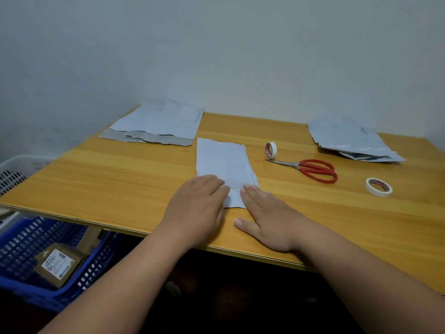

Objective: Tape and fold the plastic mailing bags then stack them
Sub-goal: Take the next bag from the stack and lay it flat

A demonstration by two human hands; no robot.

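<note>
Mailing bags are the whole business here, and they lie on the wooden table [120, 179] in three places: a flat pile [156, 122] at ten o'clock near the wall, a looser heap [349, 141] at two o'clock, and one folded bag [222, 165] at the centre, running lengthwise away from the person. The left hand [199, 208] lies flat on that bag's near left corner, slightly blurred, fingers straight and holding nothing. The right hand [267, 218] rests open at the near right corner, fingertips on the plastic and palm on the table. At three o'clock are the red scissors [310, 168], a tape roll lying flat [378, 186] beyond them, and a smaller roll on edge [271, 150] just past the blades. The likely trouble is slick plastic: uneven pressure could let the fold spring open or skew before tape holds it.
</note>
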